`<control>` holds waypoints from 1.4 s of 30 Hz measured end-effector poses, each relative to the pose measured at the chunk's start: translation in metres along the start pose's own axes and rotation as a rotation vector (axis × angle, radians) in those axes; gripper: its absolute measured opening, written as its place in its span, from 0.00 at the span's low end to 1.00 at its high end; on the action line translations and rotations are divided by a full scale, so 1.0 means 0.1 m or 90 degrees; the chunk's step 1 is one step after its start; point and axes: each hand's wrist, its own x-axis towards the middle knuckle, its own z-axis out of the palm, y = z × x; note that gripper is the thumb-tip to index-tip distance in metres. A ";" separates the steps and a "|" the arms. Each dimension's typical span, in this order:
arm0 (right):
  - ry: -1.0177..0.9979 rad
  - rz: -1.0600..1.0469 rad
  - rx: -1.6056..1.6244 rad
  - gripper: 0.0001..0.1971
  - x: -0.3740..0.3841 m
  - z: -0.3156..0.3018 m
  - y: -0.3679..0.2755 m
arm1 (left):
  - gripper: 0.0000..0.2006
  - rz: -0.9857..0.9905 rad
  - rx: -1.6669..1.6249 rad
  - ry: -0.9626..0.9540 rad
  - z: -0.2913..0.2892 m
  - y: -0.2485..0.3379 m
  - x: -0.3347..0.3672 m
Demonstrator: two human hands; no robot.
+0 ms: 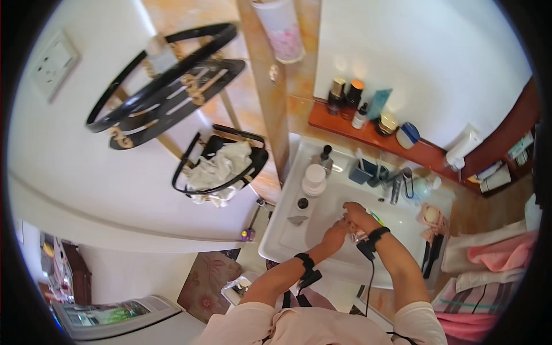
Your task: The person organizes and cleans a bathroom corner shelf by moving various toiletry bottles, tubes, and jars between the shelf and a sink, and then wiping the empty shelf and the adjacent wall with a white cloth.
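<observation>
Both of my hands are close together over the white washbasin point(276, 233). My left hand point(334, 237) comes in from the lower left with its fingers drawn in; whatever lies in them is too small to make out. My right hand point(357, 216) bends over beside it, fingers curled toward the left hand, their grip hidden. A slim green-and-yellow object point(376, 218) shows just right of the right hand; I cannot tell whether the hand holds it. Something small and shiny point(359, 236) sits below the right hand near its wrist. Black straps with small devices circle both wrists.
A chrome faucet point(396, 188) stands at the basin's back, near a dark toothbrush holder point(362, 171). White jars point(314, 179) are on the left rim, a soap dish point(431, 215) on the right. Bottles line a red-brown shelf point(374, 129) above. Towels point(497, 253) hang at right.
</observation>
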 end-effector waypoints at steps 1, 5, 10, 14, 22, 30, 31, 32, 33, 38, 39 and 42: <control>0.038 -0.051 -0.008 0.18 -0.07 -0.19 -0.11 | 0.29 -0.008 0.003 -0.055 -0.27 0.15 -0.01; 0.105 -0.216 0.087 0.17 -0.44 -1.37 -0.97 | 0.30 0.013 0.008 -0.118 -1.41 0.66 -0.11; 0.160 -0.486 0.244 0.07 -1.25 -3.15 -2.66 | 0.20 0.159 0.044 0.185 -2.99 1.08 -0.34; 0.260 -0.623 0.161 0.09 -1.41 -4.00 -3.62 | 0.16 0.256 0.136 0.524 -4.25 1.26 -0.56; 0.303 -0.619 -0.148 0.11 -0.70 -4.71 -5.13 | 0.12 0.218 0.258 0.859 -5.62 1.05 -0.79; 0.188 -0.387 -0.306 0.22 0.06 -4.83 -5.69 | 0.10 0.213 0.294 0.765 -5.73 0.79 -0.74; 0.190 -0.382 -0.307 0.22 0.11 -4.84 -5.74 | 0.10 0.214 0.287 0.760 -5.74 0.79 -0.75; 0.168 -0.360 -0.340 0.24 0.15 -4.86 -5.79 | 0.10 0.216 0.280 0.754 -5.74 0.79 -0.76; 0.146 -0.336 -0.372 0.27 0.20 -4.87 -5.82 | 0.10 0.221 0.274 0.753 -5.74 0.77 -0.75; 0.098 -0.331 -0.396 0.21 0.34 -4.88 -5.91 | 0.12 0.238 0.248 0.749 -5.73 0.72 -0.73; 0.075 -0.318 -0.419 0.21 0.36 -4.89 -5.93 | 0.12 0.241 0.244 0.749 -5.73 0.71 -0.74; 0.070 -0.322 -0.403 0.17 0.40 -4.88 -5.98 | 0.13 0.251 0.238 0.759 -5.74 0.70 -0.76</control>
